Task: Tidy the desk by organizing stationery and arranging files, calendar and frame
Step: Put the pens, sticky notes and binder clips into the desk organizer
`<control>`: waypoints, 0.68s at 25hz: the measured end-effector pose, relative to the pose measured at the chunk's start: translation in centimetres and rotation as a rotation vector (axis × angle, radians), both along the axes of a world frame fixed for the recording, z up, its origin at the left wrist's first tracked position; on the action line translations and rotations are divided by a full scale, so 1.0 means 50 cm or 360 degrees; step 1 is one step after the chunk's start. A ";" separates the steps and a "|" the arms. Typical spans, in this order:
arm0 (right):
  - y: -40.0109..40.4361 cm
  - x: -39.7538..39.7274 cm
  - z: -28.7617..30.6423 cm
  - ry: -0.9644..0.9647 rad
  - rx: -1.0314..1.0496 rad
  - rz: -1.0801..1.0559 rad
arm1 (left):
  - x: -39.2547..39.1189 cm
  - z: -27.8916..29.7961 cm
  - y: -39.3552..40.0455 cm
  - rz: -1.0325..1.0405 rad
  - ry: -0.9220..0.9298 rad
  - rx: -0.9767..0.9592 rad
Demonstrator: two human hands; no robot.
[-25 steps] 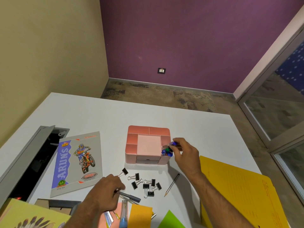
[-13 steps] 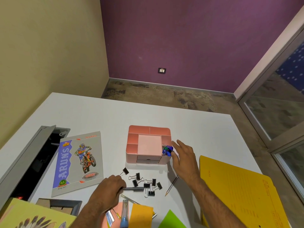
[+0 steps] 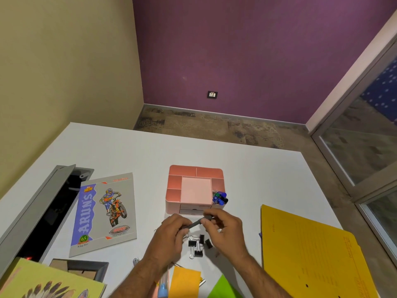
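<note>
A pink desk organizer (image 3: pixel 194 175) stands mid-desk, with blue, green and black markers (image 3: pixel 220 198) upright in its right front slot. In front of it both hands hold one grey pen (image 3: pixel 194 223) above the desk. My left hand (image 3: pixel 171 235) grips its near end and my right hand (image 3: pixel 225 227) pinches its far end. Several black binder clips (image 3: pixel 198 246) lie on the desk under my hands. A dark picture frame (image 3: pixel 86 268) lies at the lower left, partly under a green calendar (image 3: pixel 38 282) with feathers on it. A yellow file folder (image 3: pixel 311 254) lies at the right.
A grey notebook (image 3: pixel 105 214) with a motorbike cover lies left of the organizer. An open cable hatch (image 3: pixel 45 209) sits in the desk at far left. Orange (image 3: pixel 184 282) and green (image 3: pixel 223 287) sticky pads and a light blue pen (image 3: pixel 163 287) lie at the near edge.
My right hand left the organizer's marker slot and came back toward me to the grey pen. My left hand lifted that pen off the desk, and both hands now hold it.
</note>
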State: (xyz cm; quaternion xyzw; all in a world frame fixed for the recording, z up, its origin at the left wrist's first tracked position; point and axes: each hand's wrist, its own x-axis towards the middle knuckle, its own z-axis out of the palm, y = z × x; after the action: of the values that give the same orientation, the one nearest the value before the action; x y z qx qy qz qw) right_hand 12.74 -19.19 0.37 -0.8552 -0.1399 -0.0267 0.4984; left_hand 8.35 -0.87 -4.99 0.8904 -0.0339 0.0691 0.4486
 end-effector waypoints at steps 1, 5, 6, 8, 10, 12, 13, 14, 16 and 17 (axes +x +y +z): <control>0.005 0.001 0.007 0.0024 0.0058 -0.0031 | 0.002 0.002 -0.004 0.0017 -0.0015 -0.0043; 0.007 0.017 0.054 0.0009 0.0238 -0.0125 | -0.002 0.006 0.006 0.0221 0.0134 -0.0282; 0.006 0.026 0.070 -0.0052 0.0265 -0.0172 | -0.006 -0.001 0.016 0.0237 0.0224 -0.0304; 0.000 0.053 0.100 -0.0161 0.0322 -0.0295 | -0.015 -0.017 0.044 0.0122 0.0405 -0.0195; -0.008 0.089 0.122 -0.0247 0.0334 -0.0421 | -0.026 -0.024 0.066 -0.0121 0.0531 0.0185; -0.014 0.129 0.131 -0.0302 0.0296 -0.0521 | -0.034 -0.025 0.076 -0.0312 0.0584 0.0531; -0.015 0.147 0.132 -0.0308 0.0255 -0.0564 | -0.036 -0.026 0.076 -0.0385 0.0600 0.0648; -0.016 0.163 0.130 -0.0303 0.0201 -0.0596 | -0.036 -0.028 0.075 -0.0436 0.0616 0.0743; -0.014 0.190 0.118 -0.0271 0.0054 -0.0602 | -0.035 -0.032 0.070 -0.0480 0.0602 0.0860; -0.013 0.200 0.110 -0.0242 -0.0045 -0.0583 | -0.035 -0.032 0.068 -0.0493 0.0591 0.0896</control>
State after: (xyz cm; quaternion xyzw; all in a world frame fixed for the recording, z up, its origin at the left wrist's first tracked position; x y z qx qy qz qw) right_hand 22.73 -19.83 5.87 -0.8687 -0.0196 -0.1795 0.4612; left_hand 6.62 2.52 -6.57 0.9606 -0.1039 -0.1743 0.1897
